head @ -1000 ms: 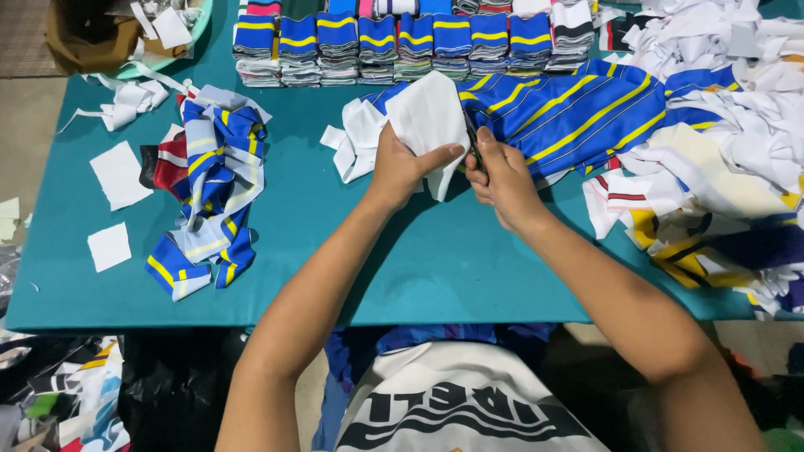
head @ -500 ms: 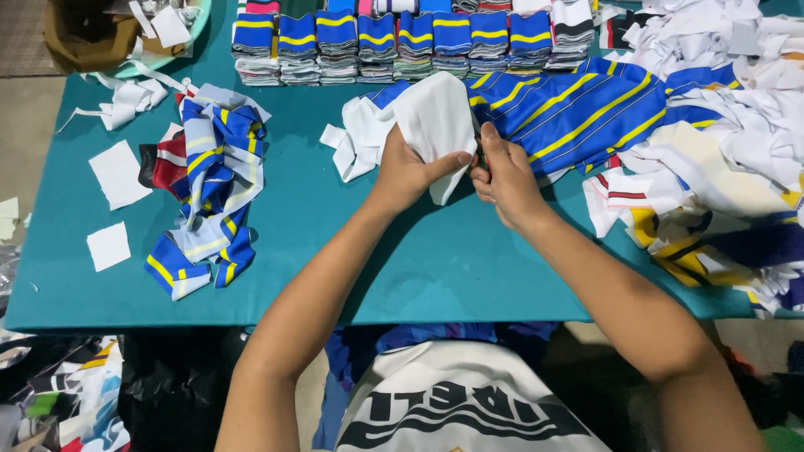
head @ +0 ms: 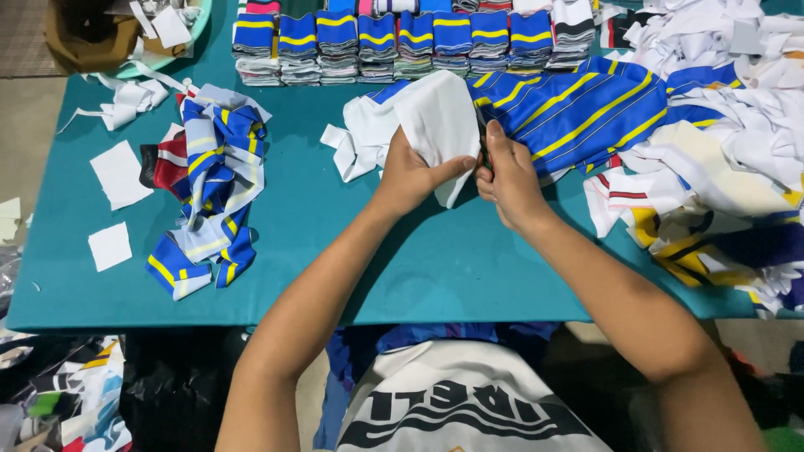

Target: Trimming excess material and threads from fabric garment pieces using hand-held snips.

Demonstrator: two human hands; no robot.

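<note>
pinching the white fabric piece [head: 440, 125]: left hand [head: 410, 176] has its thumb on the front face near the lower edge and its fingers [head: 400, 144] wrapped behind, holding the piece up off the counter [head: 435, 268]. right hand [head: 509, 180] sits just beside it at the fabric's right edge, fingers curled tight around a dark tool, looks like scissors [head: 483, 142], mostly hidden in the fist; can't tell whether the blades are open.

the white piece hangs over the counter's middle-back area, with loose white offcuts [head: 356, 146] just left of it and a blue fabric with yellow stripes [head: 578, 113] touching or overlapping its right side.

further out: a row of folded blue-and-yellow stacks [head: 402, 42] along the back edge, a heap of blue, white and red strips [head: 209, 184] to the left, white squares [head: 117, 172] near the left edge, and a big mixed scrap pile [head: 720, 151] on the right.

risks, as i read it: the left thumb is close to the blade line, so a slip could nick it. the fabric is held slack at one side only, so it could bunch up and the cut could wander. the striped cloth behind could get caught in the blades.
</note>
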